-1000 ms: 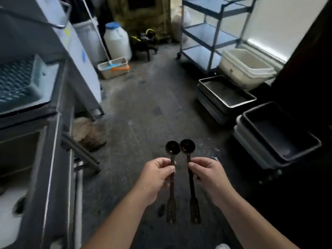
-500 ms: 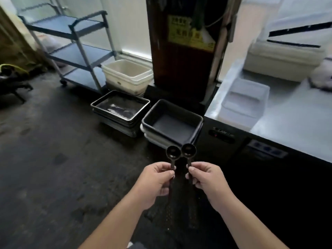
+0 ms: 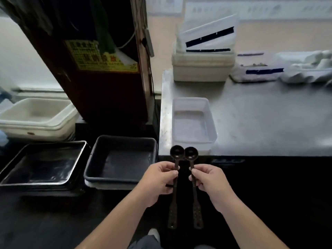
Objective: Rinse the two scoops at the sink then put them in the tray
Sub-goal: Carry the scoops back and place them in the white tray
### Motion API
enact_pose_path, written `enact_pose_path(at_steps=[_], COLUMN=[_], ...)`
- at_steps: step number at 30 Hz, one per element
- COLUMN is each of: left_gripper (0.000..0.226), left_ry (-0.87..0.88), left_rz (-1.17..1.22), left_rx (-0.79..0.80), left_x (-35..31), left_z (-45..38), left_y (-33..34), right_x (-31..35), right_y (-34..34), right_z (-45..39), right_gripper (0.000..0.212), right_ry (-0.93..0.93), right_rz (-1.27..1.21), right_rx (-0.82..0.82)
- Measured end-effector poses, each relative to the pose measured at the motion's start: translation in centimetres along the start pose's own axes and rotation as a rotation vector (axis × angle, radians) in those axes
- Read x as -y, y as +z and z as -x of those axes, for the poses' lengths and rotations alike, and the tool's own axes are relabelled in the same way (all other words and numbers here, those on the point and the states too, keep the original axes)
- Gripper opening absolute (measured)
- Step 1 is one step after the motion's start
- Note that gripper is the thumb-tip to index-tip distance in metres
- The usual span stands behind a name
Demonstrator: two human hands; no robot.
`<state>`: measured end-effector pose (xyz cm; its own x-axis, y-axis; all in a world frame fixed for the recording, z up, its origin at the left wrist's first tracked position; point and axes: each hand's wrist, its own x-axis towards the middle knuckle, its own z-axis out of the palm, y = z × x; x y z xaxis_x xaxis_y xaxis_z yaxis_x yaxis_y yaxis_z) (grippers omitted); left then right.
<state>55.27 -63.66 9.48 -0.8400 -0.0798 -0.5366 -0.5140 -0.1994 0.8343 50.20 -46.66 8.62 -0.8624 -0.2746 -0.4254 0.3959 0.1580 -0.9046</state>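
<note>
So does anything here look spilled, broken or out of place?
Nothing stands out. The left hand and right hand each hold a dark scoop upright, side by side. The clear tray sits squarely on the steel counter, with no spill visible.

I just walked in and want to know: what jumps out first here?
Two dark scoops, the left scoop and right scoop, stand upright side by side, one in each of the hands: left hand, right hand. Just beyond them a clear plastic tray sits on the steel counter.
</note>
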Motion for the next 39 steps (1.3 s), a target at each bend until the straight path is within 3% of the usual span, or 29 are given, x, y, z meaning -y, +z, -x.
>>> enact_pose_path(at_steps=[7,13,22,26,30,39], left_gripper=[0.017,0.016,0.022,0.016,0.014,0.008], left_ry=[-0.008,0.005,-0.052,-0.116,-0.162,-0.158], left_rz=[-0.028,-0.043,-0.158,-0.363,-0.648,-0.740], left_rx=[0.073,-0.062,-0.266,-0.310,-0.348,-0.340], left_x=[-6.3,-9.7,-10.0,-8.4,-7.1,-6.6], left_z=[-9.9,-20.4,-32.6,-35.2,-36.3,-36.3], left_y=[0.0,1.8,4.6,4.7,4.5,4.5], right_x=[3.1,6.2,6.0,3.8,1.6,0.3], right_y=[-1.3,-3.7,-4.3,-3.8,-3.9,-3.8], right_z=[-9.5,-20.3,-33.4,-35.4,-35.7,-34.9], right_gripper=[0.023,0.026,0.020,0.024,0.033,0.021], right_ry=[0.061,0.066,0.184,0.314,0.412,0.370], right_rz=[-0.035,-0.018,0.102,0.345,0.431,0.580], right_rx=[-0.172,-0.264,-0.228,-0.234,-0.233,-0.292])
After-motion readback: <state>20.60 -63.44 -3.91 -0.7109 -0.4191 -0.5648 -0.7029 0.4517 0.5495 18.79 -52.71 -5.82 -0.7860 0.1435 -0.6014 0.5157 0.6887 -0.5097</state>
